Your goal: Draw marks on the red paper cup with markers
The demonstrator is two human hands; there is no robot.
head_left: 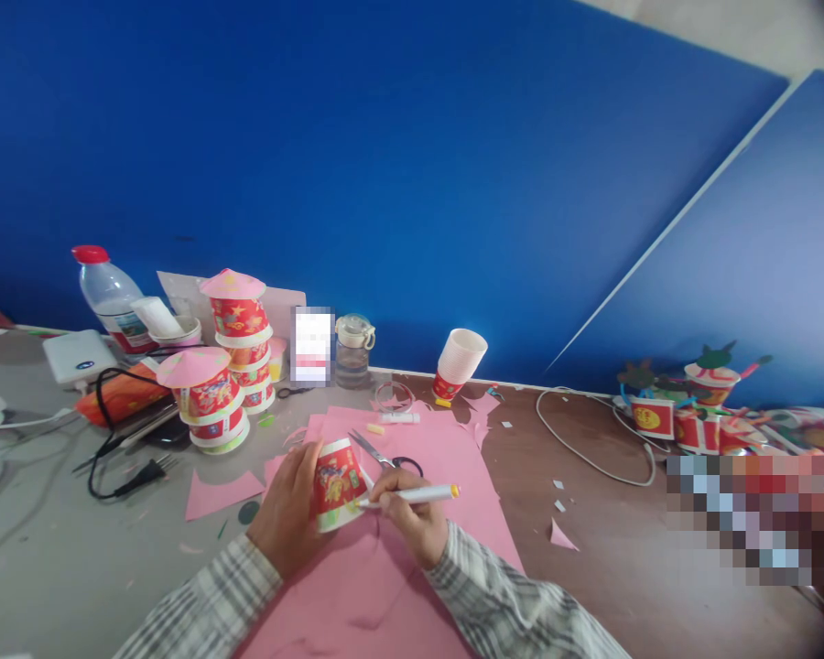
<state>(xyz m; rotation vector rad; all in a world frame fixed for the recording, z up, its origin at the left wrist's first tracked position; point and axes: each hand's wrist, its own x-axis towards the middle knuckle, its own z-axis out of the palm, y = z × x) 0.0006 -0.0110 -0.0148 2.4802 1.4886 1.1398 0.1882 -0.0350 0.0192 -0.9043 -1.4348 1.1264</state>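
Scissors (376, 449), one pair, lie just beyond the right hand (416, 520), which hides part of their handles and pinches one white marker (426, 494), its tip at the rim of one paper cup (338, 480). The left hand (288, 508) clasps that cup and covers its left side. Two cup towers (206, 403) with pink cone tops (232, 285) stand left; one cup stack (461, 359) leans far, right of centre. Pixelation masks an upright screen (312, 343). Tilted above pink paper (457, 467) at the middle of the bench (611, 577), the cup is red with a multicoloured print, its wide pale rim near and marked yellow-green.
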